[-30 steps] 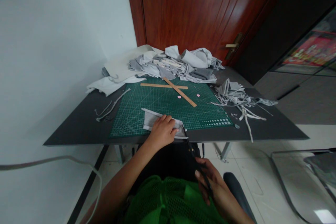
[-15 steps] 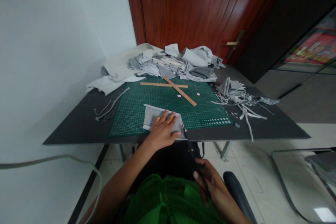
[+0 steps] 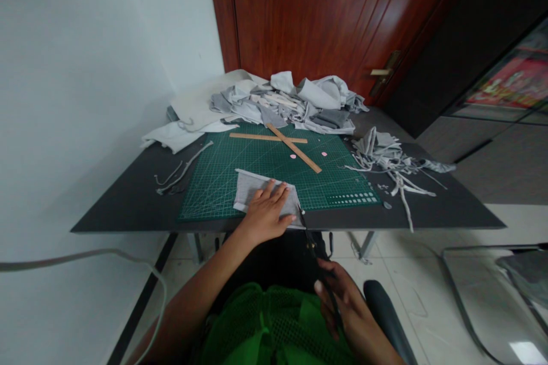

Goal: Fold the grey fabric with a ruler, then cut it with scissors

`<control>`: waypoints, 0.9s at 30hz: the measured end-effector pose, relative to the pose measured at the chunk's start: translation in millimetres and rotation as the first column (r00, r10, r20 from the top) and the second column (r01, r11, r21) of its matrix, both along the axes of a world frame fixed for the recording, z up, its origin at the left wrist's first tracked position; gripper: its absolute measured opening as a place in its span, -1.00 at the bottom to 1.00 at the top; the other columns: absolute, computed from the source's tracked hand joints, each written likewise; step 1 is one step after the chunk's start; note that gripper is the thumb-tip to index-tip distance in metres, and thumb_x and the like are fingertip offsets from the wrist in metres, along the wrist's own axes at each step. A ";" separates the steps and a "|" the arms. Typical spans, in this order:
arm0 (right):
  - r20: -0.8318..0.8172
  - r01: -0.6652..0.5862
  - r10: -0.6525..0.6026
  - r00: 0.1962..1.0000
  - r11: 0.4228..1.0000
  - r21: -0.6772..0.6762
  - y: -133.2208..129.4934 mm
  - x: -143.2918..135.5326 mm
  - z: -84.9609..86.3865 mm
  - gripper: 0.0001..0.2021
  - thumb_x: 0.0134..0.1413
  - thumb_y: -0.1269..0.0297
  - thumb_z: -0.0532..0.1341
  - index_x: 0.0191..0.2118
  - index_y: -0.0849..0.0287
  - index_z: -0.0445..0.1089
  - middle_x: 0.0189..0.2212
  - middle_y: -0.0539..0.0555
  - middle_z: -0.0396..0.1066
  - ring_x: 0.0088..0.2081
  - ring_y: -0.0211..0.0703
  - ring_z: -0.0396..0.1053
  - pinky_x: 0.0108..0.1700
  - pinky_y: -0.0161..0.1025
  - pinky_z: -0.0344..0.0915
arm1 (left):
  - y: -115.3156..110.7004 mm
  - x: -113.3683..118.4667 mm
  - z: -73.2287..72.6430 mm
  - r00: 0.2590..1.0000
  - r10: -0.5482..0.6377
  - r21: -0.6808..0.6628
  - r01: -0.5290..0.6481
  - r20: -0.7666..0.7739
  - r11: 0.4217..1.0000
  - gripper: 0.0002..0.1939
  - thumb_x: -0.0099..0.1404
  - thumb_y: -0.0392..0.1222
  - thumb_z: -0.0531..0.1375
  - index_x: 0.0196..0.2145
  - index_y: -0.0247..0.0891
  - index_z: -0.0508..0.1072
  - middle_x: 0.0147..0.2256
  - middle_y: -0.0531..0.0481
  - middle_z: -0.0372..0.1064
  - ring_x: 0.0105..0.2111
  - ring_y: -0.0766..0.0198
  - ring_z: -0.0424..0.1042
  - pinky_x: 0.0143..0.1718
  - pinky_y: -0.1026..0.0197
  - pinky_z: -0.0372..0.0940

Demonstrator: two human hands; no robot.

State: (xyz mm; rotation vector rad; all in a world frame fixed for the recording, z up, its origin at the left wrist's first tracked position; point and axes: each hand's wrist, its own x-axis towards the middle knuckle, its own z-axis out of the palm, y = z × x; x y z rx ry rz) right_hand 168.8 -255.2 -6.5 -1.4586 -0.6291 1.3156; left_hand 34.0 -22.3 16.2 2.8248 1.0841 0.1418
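Observation:
A grey piece of cloth (image 3: 247,189) with pale folded edges lies at the front of the green cutting mat (image 3: 214,182), partly over the table's front edge. My left hand (image 3: 268,211) presses flat on it, fingers stretched out. Black scissors (image 3: 310,239) are gripped in my right hand (image 3: 340,296), below the table's front edge. Their blades point up and away, meeting the cloth's right edge. How far the blades are apart is too dark to tell. A small white scrap sits beside the blade tips.
Two crossed wooden rulers (image 3: 295,149) and two small pink pieces (image 3: 293,156) lie on the mat. Heaped fabric (image 3: 278,104) fills the table's back. Cloth strips and scraps (image 3: 385,154) are piled at the right, with thin cords (image 3: 184,174) at the left.
The view has shifted very slightly. My right hand and the scissor handles have moved a little; the cloth and my left hand stay in place.

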 end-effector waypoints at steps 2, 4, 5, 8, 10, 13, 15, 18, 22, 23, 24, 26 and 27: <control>0.004 0.003 -0.003 1.000 1.000 0.006 -0.4 0.3 -4.2 -0.39 0.17 -0.24 0.34 0.20 -0.04 0.27 -0.45 -0.12 0.35 -0.65 -0.43 0.04 -0.65 -0.44 0.03 | 0.0 0.0 -0.1 1.000 -0.002 0.001 0.002 0.001 1.000 -0.25 0.48 0.15 0.07 0.48 -0.25 0.08 0.49 -0.10 -0.05 0.50 -0.18 -0.17 0.39 -0.26 -0.01; -0.001 -0.012 0.012 1.000 1.000 0.021 -0.7 0.9 -10.4 -0.37 0.17 -0.24 0.33 0.21 -0.03 0.26 -0.47 -0.13 0.34 -0.67 -0.43 0.04 -0.67 -0.44 0.03 | 0.2 0.1 -0.2 1.000 -0.003 0.000 0.003 -0.001 1.000 -0.24 0.48 0.15 0.07 0.48 -0.26 0.07 0.50 -0.10 -0.06 0.50 -0.17 -0.18 0.39 -0.26 -0.01; -0.002 -0.022 0.022 1.000 0.999 0.033 -0.7 1.2 -13.4 -0.37 0.17 -0.24 0.33 0.21 -0.02 0.26 -0.50 -0.14 0.32 -0.68 -0.42 0.04 -0.68 -0.44 0.04 | 0.4 0.2 -0.2 1.000 -0.002 -0.002 0.002 -0.003 1.000 -0.24 0.48 0.16 0.07 0.48 -0.26 0.07 0.50 -0.10 -0.07 0.50 -0.17 -0.19 0.39 -0.26 -0.01; 0.006 -0.031 0.031 0.999 0.997 0.071 0.4 1.7 -19.5 -0.37 0.18 -0.22 0.33 0.21 0.00 0.25 -0.55 -0.17 0.27 -0.68 -0.38 0.07 -0.69 -0.43 0.09 | 0.7 0.6 -0.5 1.000 0.007 -0.014 -0.007 -0.010 1.000 -0.24 0.48 0.16 0.06 0.48 -0.24 0.06 0.50 -0.08 -0.09 0.50 -0.17 -0.20 0.39 -0.27 -0.01; -0.004 -0.015 0.016 1.000 0.998 0.068 1.5 2.1 -20.8 -0.36 0.18 -0.22 0.33 0.21 0.02 0.25 -0.54 -0.16 0.28 -0.69 -0.38 0.08 -0.70 -0.43 0.08 | -0.6 1.1 -0.8 1.000 0.016 -0.022 -0.016 -0.012 1.000 -0.24 0.48 0.17 0.06 0.49 -0.22 0.05 0.51 -0.08 -0.10 0.50 -0.17 -0.20 0.38 -0.28 -0.01; -0.038 0.001 -0.001 0.999 1.000 0.017 1.6 4.1 -20.8 -0.35 0.13 -0.23 0.36 0.18 0.03 0.26 -0.53 -0.16 0.29 -0.72 -0.41 0.07 -0.73 -0.44 0.04 | -6.8 1.9 -0.3 0.999 0.045 -0.031 -0.045 -0.009 0.999 -0.25 0.48 0.16 0.07 0.48 -0.22 0.07 0.50 -0.11 -0.07 0.49 -0.19 -0.16 0.38 -0.29 -0.02; -0.056 0.002 -0.003 0.998 1.000 -0.012 -0.1 6.6 -20.5 -0.36 0.10 -0.22 0.38 0.15 0.02 0.28 -0.51 -0.15 0.31 -0.71 -0.42 0.07 -0.74 -0.46 0.04 | -13.4 2.7 1.9 0.997 0.074 -0.027 -0.074 -0.006 0.997 -0.26 0.47 0.15 0.09 0.46 -0.24 0.11 0.48 -0.15 -0.01 0.48 -0.21 -0.11 0.39 -0.29 -0.04; -0.077 -0.017 0.015 0.997 1.000 -0.023 -2.2 10.6 -18.2 -0.36 0.07 -0.23 0.40 0.12 0.02 0.28 -0.46 -0.13 0.34 -0.70 -0.43 0.08 -0.74 -0.47 0.01 | -23.5 4.8 8.7 0.994 0.105 -0.006 -0.105 -0.016 0.994 -0.26 0.44 0.14 0.15 0.42 -0.34 0.20 0.44 -0.26 0.10 0.43 -0.25 0.00 0.36 -0.28 0.01; -0.083 -0.040 0.040 0.996 0.999 0.006 3.0 14.2 -9.2 -0.39 0.12 -0.21 0.38 0.11 0.05 0.27 -0.48 -0.16 0.30 -0.71 -0.49 0.00 -0.73 -0.49 -0.01 | -28.8 8.0 19.6 0.994 0.109 0.047 -0.108 -0.022 0.993 -0.37 0.46 0.12 0.16 0.29 -0.38 0.37 0.34 -0.35 0.24 0.31 -0.26 0.19 0.25 -0.27 0.16; -0.086 -0.046 0.047 0.995 0.999 0.013 5.5 15.1 -6.5 -0.40 0.13 -0.20 0.39 0.11 0.06 0.26 -0.49 -0.18 0.28 -0.71 -0.49 -0.02 -0.72 -0.49 0.00 | -28.1 8.4 21.8 0.995 0.102 0.061 -0.101 -0.014 0.993 -0.42 0.48 0.12 0.14 0.24 -0.37 0.42 0.30 -0.34 0.29 0.27 -0.25 0.24 0.20 -0.25 0.20; -0.094 -0.056 0.058 0.994 0.998 0.016 8.0 16.0 -4.1 -0.40 0.13 -0.19 0.39 0.11 0.06 0.26 -0.50 -0.19 0.27 -0.71 -0.50 -0.02 -0.72 -0.49 0.01 | -26.7 8.4 23.5 0.995 0.095 0.071 -0.094 -0.007 0.993 -0.47 0.50 0.12 0.12 0.17 -0.36 0.47 0.24 -0.32 0.35 0.22 -0.23 0.28 0.15 -0.23 0.24; -0.112 -0.070 0.071 0.991 0.997 0.008 12.3 17.9 -1.0 -0.37 0.10 -0.19 0.41 0.10 0.07 0.26 -0.49 -0.19 0.25 -0.70 -0.49 -0.01 -0.72 -0.49 0.03 | -21.4 7.8 25.5 0.996 0.086 0.081 -0.086 0.001 0.993 -0.56 0.54 0.08 0.08 0.03 -0.32 0.54 0.09 -0.25 0.45 0.12 -0.16 0.35 0.06 -0.17 0.31; -0.119 -0.071 0.071 0.990 0.997 0.001 13.9 18.5 -0.6 -0.36 0.08 -0.19 0.42 0.10 0.07 0.26 -0.49 -0.19 0.25 -0.70 -0.48 0.01 -0.73 -0.48 0.05 | -17.8 7.4 25.7 0.997 0.079 0.082 -0.079 0.003 0.993 -0.60 0.55 0.05 0.06 -0.02 -0.29 0.55 0.03 -0.22 0.47 0.07 -0.13 0.37 0.01 -0.13 0.33</control>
